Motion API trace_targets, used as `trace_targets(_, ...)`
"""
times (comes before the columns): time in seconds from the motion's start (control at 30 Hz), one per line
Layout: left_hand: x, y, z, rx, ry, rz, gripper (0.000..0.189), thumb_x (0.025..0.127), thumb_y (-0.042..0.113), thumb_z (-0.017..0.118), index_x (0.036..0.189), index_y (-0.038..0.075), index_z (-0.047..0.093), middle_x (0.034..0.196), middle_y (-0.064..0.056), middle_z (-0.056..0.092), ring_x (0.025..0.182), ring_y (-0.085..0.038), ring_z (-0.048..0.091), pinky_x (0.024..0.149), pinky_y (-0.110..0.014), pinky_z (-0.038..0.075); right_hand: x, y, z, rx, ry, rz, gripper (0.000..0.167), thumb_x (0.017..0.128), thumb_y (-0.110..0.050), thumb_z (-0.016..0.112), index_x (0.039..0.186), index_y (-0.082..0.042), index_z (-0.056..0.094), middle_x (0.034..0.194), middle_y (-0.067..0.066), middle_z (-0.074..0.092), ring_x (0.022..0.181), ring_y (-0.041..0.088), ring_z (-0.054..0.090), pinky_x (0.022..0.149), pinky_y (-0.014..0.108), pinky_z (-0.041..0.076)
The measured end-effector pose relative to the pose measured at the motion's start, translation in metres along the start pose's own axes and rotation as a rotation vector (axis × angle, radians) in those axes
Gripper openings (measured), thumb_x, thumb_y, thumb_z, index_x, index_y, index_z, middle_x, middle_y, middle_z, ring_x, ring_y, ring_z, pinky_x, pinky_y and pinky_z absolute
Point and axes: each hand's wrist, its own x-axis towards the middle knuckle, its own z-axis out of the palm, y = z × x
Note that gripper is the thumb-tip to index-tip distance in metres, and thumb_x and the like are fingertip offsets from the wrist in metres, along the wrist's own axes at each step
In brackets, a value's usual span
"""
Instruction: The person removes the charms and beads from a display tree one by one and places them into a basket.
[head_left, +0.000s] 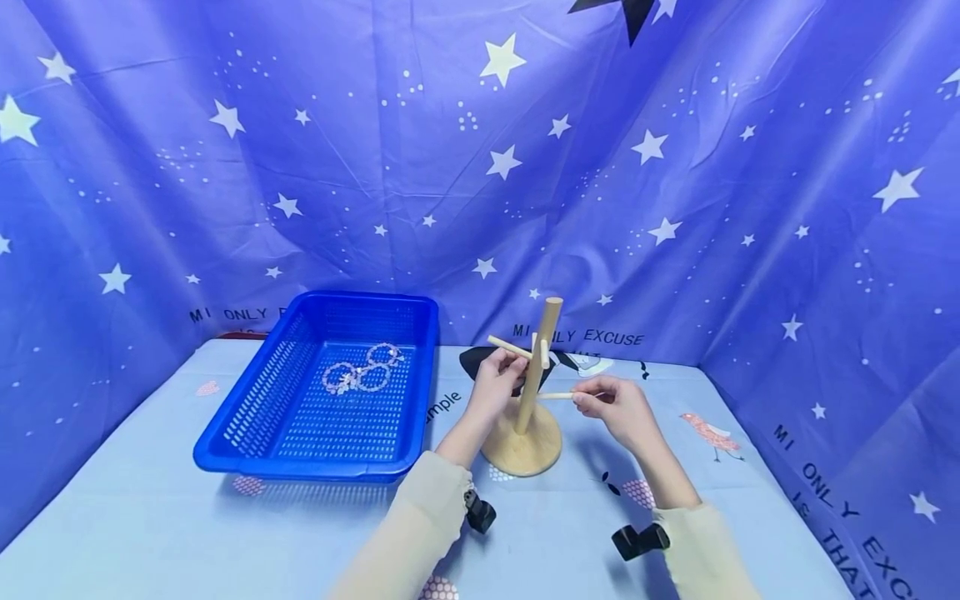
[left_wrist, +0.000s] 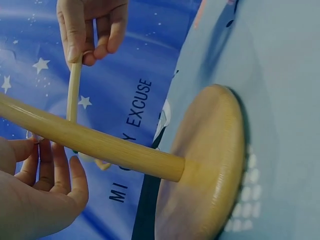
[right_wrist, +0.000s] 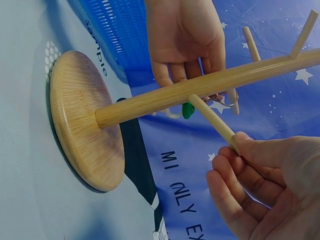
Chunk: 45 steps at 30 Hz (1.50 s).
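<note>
A wooden tree-shaped stand [head_left: 531, 392] with a round base [head_left: 542, 446] and several side pegs stands upright on the table. My right hand [head_left: 617, 407] pinches the tip of one low peg [right_wrist: 215, 117] between thumb and fingers. Behind the post, my left hand [head_left: 498, 382] has its thumb and forefinger pinched on a thin bracelet, mostly hidden by the post and fingers. A green charm [right_wrist: 188, 111] and a pale loop show below those fingers in the right wrist view. Whether the bracelet encircles a peg, I cannot tell.
To the left stands a blue plastic basket [head_left: 311, 450] holding several beaded bracelets [head_left: 372, 377]. A pale blue patterned cloth [head_left: 300, 533] covers the table. Behind it hangs a blue star-printed curtain [head_left: 420, 167].
</note>
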Motion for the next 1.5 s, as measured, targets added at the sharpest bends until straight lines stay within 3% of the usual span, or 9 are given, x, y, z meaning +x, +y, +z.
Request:
trace_targets(0.4, 0.027, 0.010, 0.002, -0.056, 0.086, -0.077, 0.021, 0.101, 0.009, 0.055, 0.109, -0.009, 0.060, 0.108, -0.025, 0.068, 0.073, -0.003, 0.055, 0.073, -0.021, 0.054, 0.001, -0.003, 0.005, 0.015, 0.001, 0.003, 0.018, 0.092, -0.003, 0.067, 0.104, 0.010, 0.069, 0.090, 0.016, 0.073, 0.075, 0.008, 0.067, 0.072, 0.020, 0.059)
trace_targets(0.5, 0.024, 0.021, 0.001, -0.070, 0.083, -0.083, 0.023, 0.102, 0.007, 0.052, 0.110, -0.013, 0.058, 0.109, -0.029, 0.066, 0.070, -0.002, 0.053, 0.070, -0.016, 0.050, 0.001, -0.003, 0.006, 0.018, -0.001, -0.001, 0.018, 0.092, -0.004, 0.067, 0.104, 0.010, 0.069, 0.089, 0.016, 0.073, 0.075, 0.007, 0.066, 0.072, 0.020, 0.059)
trace_targets(0.6, 0.030, 0.014, -0.001, -0.116, 0.073, -0.030, 0.019, 0.101, 0.005, 0.052, 0.106, -0.013, 0.058, 0.103, -0.026, 0.067, 0.071, -0.006, 0.058, 0.070, -0.019, 0.054, 0.001, -0.003, 0.007, 0.017, -0.001, -0.004, 0.018, 0.092, -0.004, 0.067, 0.104, 0.010, 0.069, 0.089, 0.017, 0.073, 0.074, 0.007, 0.066, 0.072, 0.019, 0.059)
trace_targets(0.73, 0.066, -0.035, -0.005, -0.206, 0.025, 0.107, 0.015, 0.099, 0.016, 0.061, 0.098, 0.002, 0.063, 0.093, -0.011, 0.072, 0.076, -0.015, 0.069, 0.069, -0.027, 0.059, 0.001, -0.004, 0.008, 0.013, 0.004, -0.006, 0.018, 0.093, -0.005, 0.067, 0.104, 0.009, 0.069, 0.089, 0.018, 0.073, 0.074, 0.007, 0.065, 0.072, 0.019, 0.059)
trace_targets(0.83, 0.072, -0.040, -0.005, -0.206, 0.047, 0.119, 0.015, 0.100, 0.018, 0.061, 0.101, 0.003, 0.062, 0.096, -0.013, 0.073, 0.080, -0.018, 0.072, 0.066, -0.028, 0.059, 0.001, -0.005, 0.008, 0.008, 0.007, -0.005, 0.017, 0.092, -0.004, 0.067, 0.104, 0.009, 0.069, 0.088, 0.016, 0.073, 0.073, 0.007, 0.065, 0.071, 0.019, 0.059)
trace_targets(0.97, 0.051, -0.002, -0.002, -0.163, 0.162, 0.055, 0.015, 0.100, 0.005, 0.054, 0.105, -0.009, 0.057, 0.103, -0.026, 0.070, 0.080, -0.019, 0.072, 0.060, -0.021, 0.056, 0.000, -0.005, 0.007, 0.001, 0.007, -0.002, 0.017, 0.092, -0.005, 0.068, 0.104, 0.008, 0.070, 0.088, 0.015, 0.073, 0.074, 0.007, 0.065, 0.071, 0.019, 0.059)
trace_targets(1.07, 0.043, 0.014, -0.002, -0.165, 0.211, 0.042, 0.015, 0.101, 0.003, 0.051, 0.104, -0.011, 0.056, 0.104, -0.028, 0.068, 0.079, -0.016, 0.069, 0.061, -0.017, 0.055, 0.000, -0.005, 0.006, -0.001, 0.009, 0.003, 0.018, 0.093, -0.005, 0.067, 0.104, 0.008, 0.069, 0.088, 0.015, 0.073, 0.074, 0.007, 0.065, 0.072, 0.019, 0.059)
trace_targets(1.33, 0.042, 0.024, -0.004, -0.109, 0.342, -0.003, 0.016, 0.104, 0.010, 0.050, 0.105, -0.003, 0.058, 0.109, -0.023, 0.067, 0.098, -0.028, 0.064, 0.071, -0.017, 0.048, 0.000, -0.003, 0.004, -0.001, 0.011, 0.011, 0.018, 0.093, -0.004, 0.066, 0.105, 0.009, 0.069, 0.089, 0.018, 0.072, 0.075, 0.009, 0.065, 0.072, 0.019, 0.059)
trace_targets(1.5, 0.039, 0.032, -0.007, -0.213, 0.397, -0.033, 0.017, 0.106, 0.012, 0.047, 0.109, -0.001, 0.057, 0.119, -0.023, 0.065, 0.114, -0.028, 0.061, 0.096, -0.032, 0.051, -0.001, -0.001, 0.002, -0.009, 0.019, 0.025, 0.018, 0.093, -0.005, 0.066, 0.105, 0.008, 0.069, 0.089, 0.016, 0.073, 0.075, 0.009, 0.065, 0.073, 0.020, 0.060)
